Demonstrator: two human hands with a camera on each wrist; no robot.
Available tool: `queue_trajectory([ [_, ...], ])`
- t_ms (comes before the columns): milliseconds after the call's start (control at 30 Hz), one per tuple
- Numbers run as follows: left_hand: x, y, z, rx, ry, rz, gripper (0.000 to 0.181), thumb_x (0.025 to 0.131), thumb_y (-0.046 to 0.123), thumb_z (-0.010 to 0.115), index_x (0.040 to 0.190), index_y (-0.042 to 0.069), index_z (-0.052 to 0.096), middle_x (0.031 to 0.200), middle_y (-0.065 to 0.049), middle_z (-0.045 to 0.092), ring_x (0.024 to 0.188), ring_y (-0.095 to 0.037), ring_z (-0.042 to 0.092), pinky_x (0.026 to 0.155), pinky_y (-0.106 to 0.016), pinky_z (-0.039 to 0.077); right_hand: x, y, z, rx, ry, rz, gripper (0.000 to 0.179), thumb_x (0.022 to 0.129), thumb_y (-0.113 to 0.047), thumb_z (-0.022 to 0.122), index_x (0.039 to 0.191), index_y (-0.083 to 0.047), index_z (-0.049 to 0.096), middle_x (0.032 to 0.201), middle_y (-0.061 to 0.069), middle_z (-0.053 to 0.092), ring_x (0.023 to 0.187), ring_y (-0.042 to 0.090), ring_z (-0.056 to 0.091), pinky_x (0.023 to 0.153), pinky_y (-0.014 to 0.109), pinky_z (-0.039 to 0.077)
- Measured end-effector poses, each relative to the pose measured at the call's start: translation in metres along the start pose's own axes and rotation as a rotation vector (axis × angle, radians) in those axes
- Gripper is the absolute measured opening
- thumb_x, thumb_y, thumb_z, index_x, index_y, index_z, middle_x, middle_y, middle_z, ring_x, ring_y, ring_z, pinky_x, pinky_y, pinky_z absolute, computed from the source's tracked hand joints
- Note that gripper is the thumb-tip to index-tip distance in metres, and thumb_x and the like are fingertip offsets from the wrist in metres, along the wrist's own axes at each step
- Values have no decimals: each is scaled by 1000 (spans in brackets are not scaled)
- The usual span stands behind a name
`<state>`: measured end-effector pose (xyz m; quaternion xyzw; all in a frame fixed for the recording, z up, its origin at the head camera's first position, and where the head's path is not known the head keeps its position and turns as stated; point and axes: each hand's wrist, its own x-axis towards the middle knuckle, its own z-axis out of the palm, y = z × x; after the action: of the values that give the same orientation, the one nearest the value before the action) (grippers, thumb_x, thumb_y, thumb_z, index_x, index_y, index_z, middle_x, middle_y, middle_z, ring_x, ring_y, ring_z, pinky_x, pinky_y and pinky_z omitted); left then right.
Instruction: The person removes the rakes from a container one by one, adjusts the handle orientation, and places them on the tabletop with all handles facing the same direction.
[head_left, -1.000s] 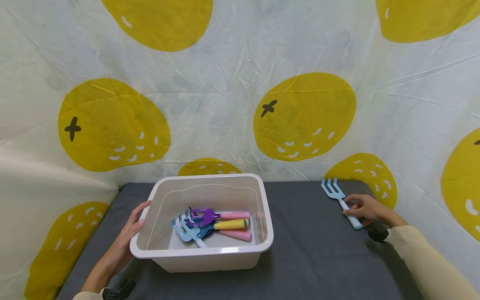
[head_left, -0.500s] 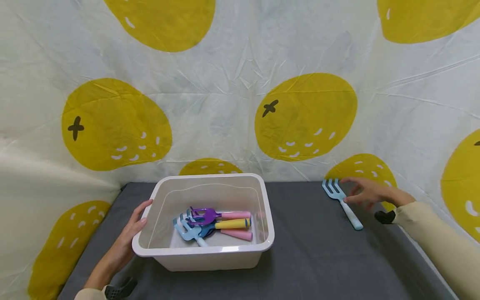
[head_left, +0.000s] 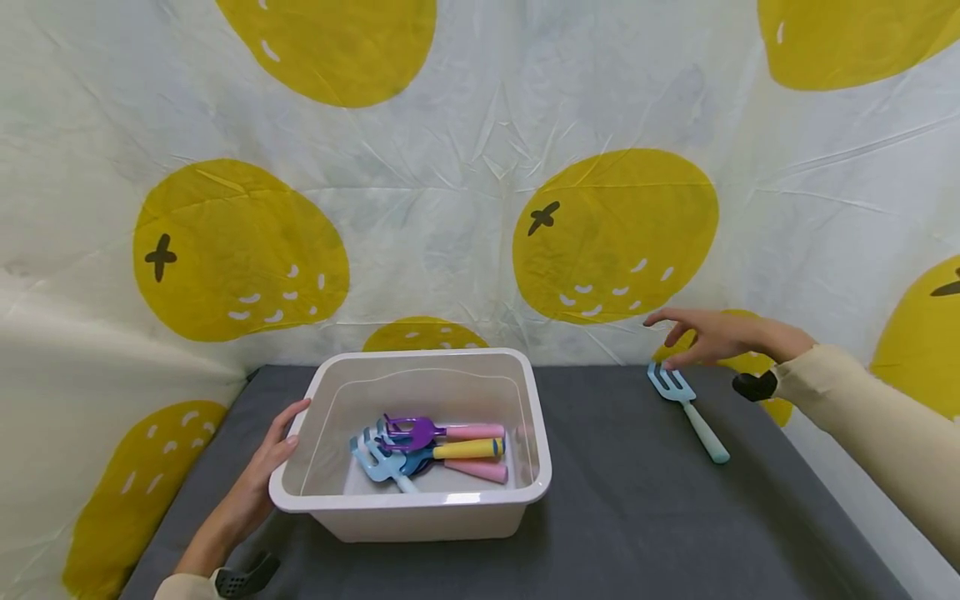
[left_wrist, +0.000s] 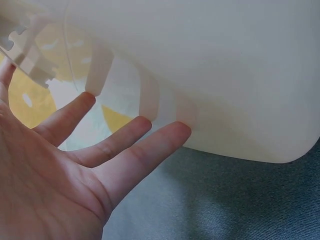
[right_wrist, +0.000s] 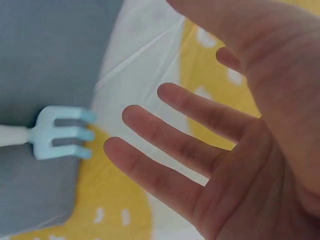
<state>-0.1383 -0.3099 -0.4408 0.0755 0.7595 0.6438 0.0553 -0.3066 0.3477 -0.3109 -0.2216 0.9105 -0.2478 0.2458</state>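
A light blue hand fork [head_left: 688,402] lies on the grey cloth at the right, tines toward the back wall. Above its tines hovers my right hand [head_left: 723,335], holding nothing; in the right wrist view its fingers [right_wrist: 165,150] are extended beside the fork. A cream plastic tub [head_left: 420,527] stands left of centre. Inside it lie a purple fork with a pink handle [head_left: 420,432], another light blue fork [head_left: 378,458], a yellow-handled tool [head_left: 468,448] and a second pink handle [head_left: 477,471]; their lower parts are partly hidden. My left hand [head_left: 251,475] touches the tub's left side with straight fingertips [left_wrist: 182,131].
A dark grey cloth [head_left: 600,500] covers the table, its back edge meeting a white curtain [head_left: 450,250] printed with yellow fruit. More curtain hangs close along the left and right sides.
My right hand has let go of the fork's handle and risen up and back, over the tines. The fork stays lying on the cloth. My left hand keeps its place at the tub.
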Motion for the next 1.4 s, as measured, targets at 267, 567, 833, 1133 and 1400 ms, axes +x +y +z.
queue_trajectory([
  [267,1,0,1,-4,5,-14,52,110,32,32,160,31,15,158,-11,13,124,-36,43,90,-42,55,10,-53,-18,-37,-78,-60,87,93,-30,78,159,-14,24,146,29,46,116,37,65,93,50,55],
  [567,1,1,3,-15,22,-42,52,109,34,32,159,33,16,160,-14,12,128,-45,37,91,-45,55,24,-109,-28,-91,-86,-150,86,90,-33,80,158,-18,30,144,22,51,116,35,66,97,48,54],
  [833,-1,2,4,-3,23,-34,52,110,34,32,159,32,15,160,-14,12,128,-44,39,92,-46,55,39,-144,-27,-104,-119,-170,88,89,-34,81,159,-23,29,148,17,49,119,32,64,95,46,55],
  [1133,-1,2,4,7,26,-25,53,110,33,32,160,32,15,161,-15,11,129,-45,37,93,-48,56,60,-181,-16,-103,-169,-219,85,90,-28,82,158,-27,31,148,18,48,121,35,63,96,44,55],
  [1400,1,3,4,-4,37,-35,53,109,35,33,160,33,15,162,-14,10,130,-46,36,94,-51,54,78,-208,-1,-80,-250,-276,85,90,-22,81,158,-27,30,148,17,48,119,35,64,94,44,56],
])
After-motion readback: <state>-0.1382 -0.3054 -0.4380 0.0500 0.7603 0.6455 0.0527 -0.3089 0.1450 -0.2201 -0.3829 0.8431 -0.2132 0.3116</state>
